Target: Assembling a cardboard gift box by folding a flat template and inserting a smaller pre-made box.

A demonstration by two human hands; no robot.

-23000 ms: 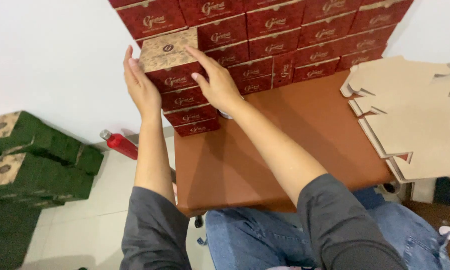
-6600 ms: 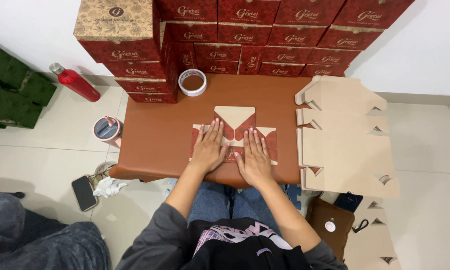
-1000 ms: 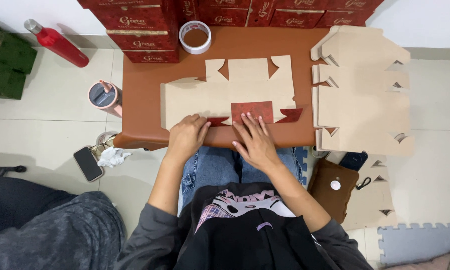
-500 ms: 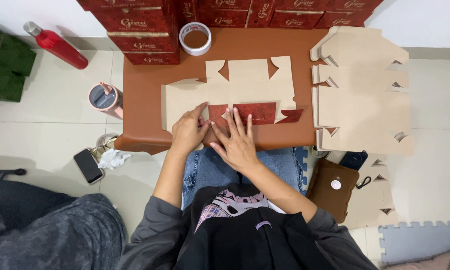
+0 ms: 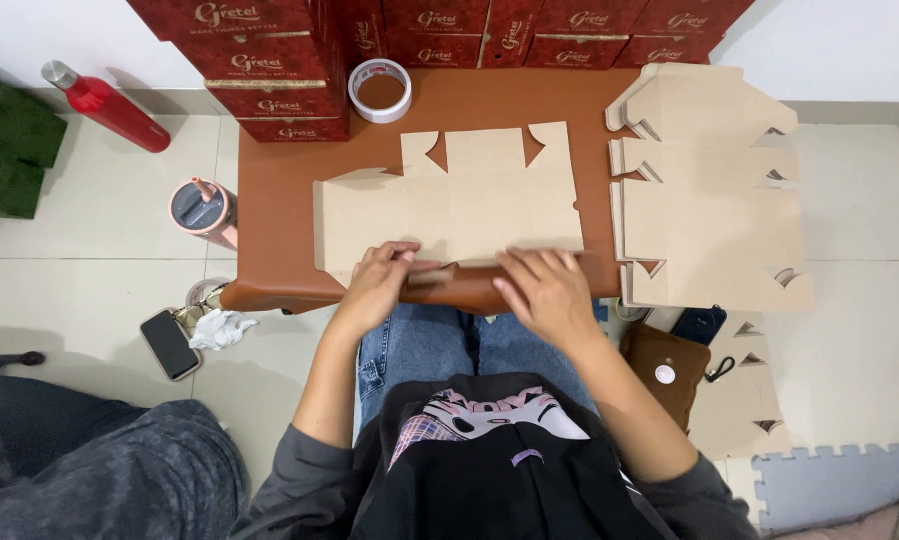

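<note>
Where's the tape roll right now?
The tape roll lies at the table's far left, beside the stacked red boxes, beyond the flat cardboard blank.

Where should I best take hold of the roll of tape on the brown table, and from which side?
Grip the roll of tape by its outer rim from above, probably fingers across the ring. It lies flat with its hole upward, and red boxes stand close on its left and behind, so the near side is freest.

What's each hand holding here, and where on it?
Both are on the flat cardboard box blank, at its near edge: left hand pinches the folded flap, right hand presses flat on it.
</note>
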